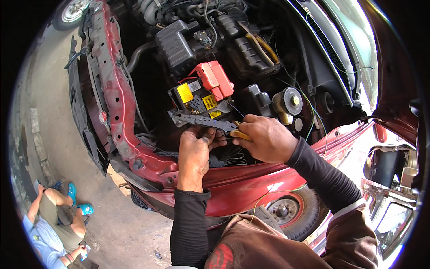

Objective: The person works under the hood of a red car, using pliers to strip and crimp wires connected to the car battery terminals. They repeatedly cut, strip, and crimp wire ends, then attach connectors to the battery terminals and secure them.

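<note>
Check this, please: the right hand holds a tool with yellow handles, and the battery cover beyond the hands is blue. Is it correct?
Not quite: the head view shows that the battery cover is red. The right hand does hold a tool with yellow handles.

From where I stand: long flat dark-grey piece point(204, 121), metallic-looking, surface uneven, a small blue spot along it. Narrow; lies slantwise, left end slightly higher in view, right end running toward yellow grips point(242, 134). Held up in the air, not set down, in front of the black battery with yellow labels point(184, 93). Left hand point(195, 150) supports it from below, fingers under its middle. Grips: two, smooth, a little apart, inside right hand point(268, 140), partly covered. Cannot tell whether grips and grey piece are one tool.
</note>
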